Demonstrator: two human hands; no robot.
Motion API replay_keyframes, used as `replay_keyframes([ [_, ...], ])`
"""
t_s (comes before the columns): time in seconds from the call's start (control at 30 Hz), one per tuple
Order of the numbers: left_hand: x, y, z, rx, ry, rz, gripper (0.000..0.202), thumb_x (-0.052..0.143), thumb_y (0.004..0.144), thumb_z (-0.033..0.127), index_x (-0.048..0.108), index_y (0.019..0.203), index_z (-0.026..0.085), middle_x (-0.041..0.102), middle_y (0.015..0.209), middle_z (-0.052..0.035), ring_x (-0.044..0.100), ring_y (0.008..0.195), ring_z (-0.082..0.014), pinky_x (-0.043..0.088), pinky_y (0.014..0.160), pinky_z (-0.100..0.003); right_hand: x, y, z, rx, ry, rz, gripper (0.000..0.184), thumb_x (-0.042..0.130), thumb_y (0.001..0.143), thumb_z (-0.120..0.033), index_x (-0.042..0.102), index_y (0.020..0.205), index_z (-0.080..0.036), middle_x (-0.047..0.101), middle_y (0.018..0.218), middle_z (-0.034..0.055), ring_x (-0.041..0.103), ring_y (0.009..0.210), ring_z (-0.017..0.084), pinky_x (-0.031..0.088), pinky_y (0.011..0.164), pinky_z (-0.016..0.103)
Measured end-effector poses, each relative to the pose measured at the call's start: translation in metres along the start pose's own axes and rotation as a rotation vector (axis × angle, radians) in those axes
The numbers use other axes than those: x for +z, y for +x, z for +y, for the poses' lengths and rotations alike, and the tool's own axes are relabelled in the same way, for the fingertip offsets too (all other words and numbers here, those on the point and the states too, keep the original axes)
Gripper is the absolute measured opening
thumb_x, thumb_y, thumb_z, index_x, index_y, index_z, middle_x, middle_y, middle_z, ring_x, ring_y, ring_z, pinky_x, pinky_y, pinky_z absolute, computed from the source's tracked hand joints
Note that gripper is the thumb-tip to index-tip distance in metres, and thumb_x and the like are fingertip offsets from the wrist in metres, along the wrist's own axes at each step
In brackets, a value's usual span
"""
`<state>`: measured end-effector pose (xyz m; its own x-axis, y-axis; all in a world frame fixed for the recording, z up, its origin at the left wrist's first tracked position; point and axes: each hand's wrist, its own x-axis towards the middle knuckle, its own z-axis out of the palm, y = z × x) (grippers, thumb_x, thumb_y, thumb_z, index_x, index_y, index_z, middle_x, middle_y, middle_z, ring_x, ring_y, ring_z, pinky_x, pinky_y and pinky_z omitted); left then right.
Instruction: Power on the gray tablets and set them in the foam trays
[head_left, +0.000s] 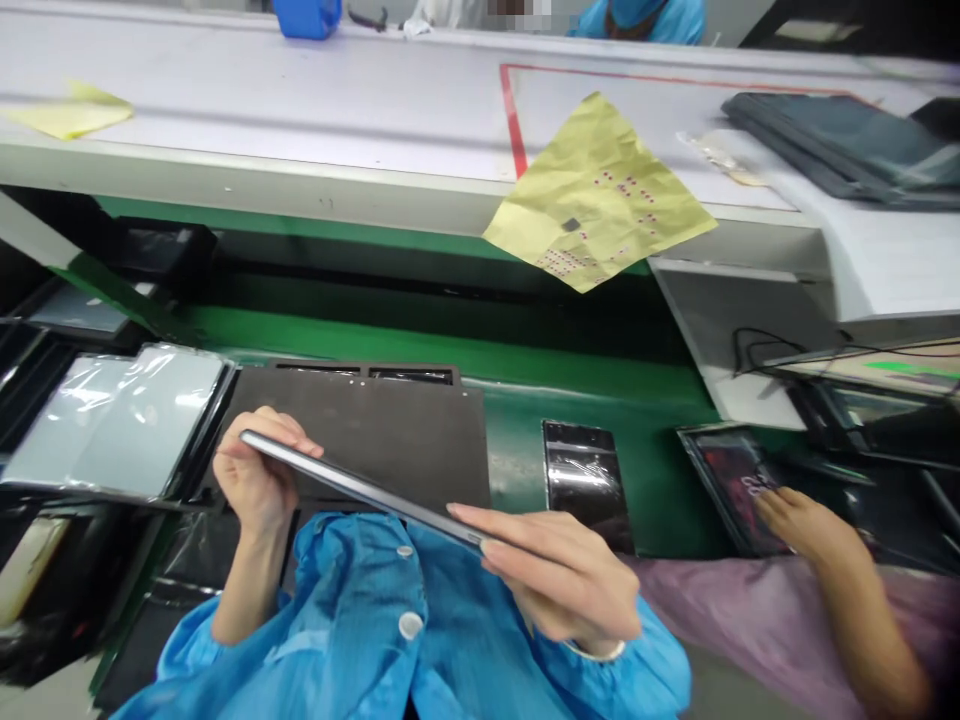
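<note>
A thin tablet (367, 490) is held edge-on in front of my blue jacket, slanting down from left to right, so its faces are mostly hidden. My left hand (262, 465) grips its upper left end. At the lower right end, my right hand (559, 570) pinches it between fingers and thumb. Behind and below the tablet lies a dark grey foam sheet (397, 425) on the green work surface (517, 440). To the right of the sheet rests a glossy black screen panel (589, 480) in clear film.
Stacks of film-wrapped panels (142, 420) stand on the left. A yellow sheet (600, 200) hangs over the shelf edge (300, 195). At right, a co-worker's hand (810, 525) touches a tablet with a lit screen (731, 480). A blue bin (307, 18) and dark tablets (847, 150) sit on the shelf.
</note>
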<state>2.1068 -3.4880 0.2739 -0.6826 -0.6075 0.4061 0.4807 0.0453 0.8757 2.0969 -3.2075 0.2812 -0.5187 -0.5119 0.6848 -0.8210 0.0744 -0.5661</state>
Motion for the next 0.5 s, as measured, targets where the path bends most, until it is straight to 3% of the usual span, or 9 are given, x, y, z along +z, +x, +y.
replay_keyframes([
  [0.33, -0.002, 0.002, 0.007, 0.164, 0.035, -0.114, 0.057, 0.060, 0.094, 0.067, 0.072, 0.065, 0.020, 0.062, 0.048, -0.0006, 0.058, 0.040, -0.0152, 0.042, 0.042, -0.029, -0.010, -0.011, 0.006, 0.028, 0.031, -0.082, 0.057, 0.053, 0.101, -0.007, 0.054, 0.152, -0.031, 0.071, 0.135, 0.0061, 0.080, 0.106, 0.023, 0.071, 0.076, 0.028],
  [0.43, 0.007, -0.003, 0.020, 0.270, 0.218, -0.175, 0.052, 0.053, 0.101, 0.059, 0.076, 0.074, 0.021, 0.068, 0.056, -0.0021, 0.060, 0.048, -0.0160, 0.043, 0.049, -0.031, -0.002, -0.005, 0.004, 0.053, -0.109, -0.056, 0.063, 0.064, 0.095, -0.006, 0.054, 0.153, -0.031, 0.062, 0.146, 0.0060, 0.071, 0.125, 0.028, 0.066, 0.102, 0.041],
  [0.5, 0.020, -0.007, 0.034, 0.420, 0.422, -0.337, 0.045, 0.057, 0.101, 0.055, 0.077, 0.080, 0.022, 0.072, 0.062, -0.0021, 0.063, 0.051, -0.0159, 0.044, 0.053, -0.032, 0.011, 0.005, 0.001, 0.137, -0.142, -0.061, 0.072, 0.073, 0.093, -0.015, 0.047, 0.158, -0.029, 0.058, 0.152, 0.0087, 0.066, 0.132, 0.032, 0.058, 0.112, 0.046],
])
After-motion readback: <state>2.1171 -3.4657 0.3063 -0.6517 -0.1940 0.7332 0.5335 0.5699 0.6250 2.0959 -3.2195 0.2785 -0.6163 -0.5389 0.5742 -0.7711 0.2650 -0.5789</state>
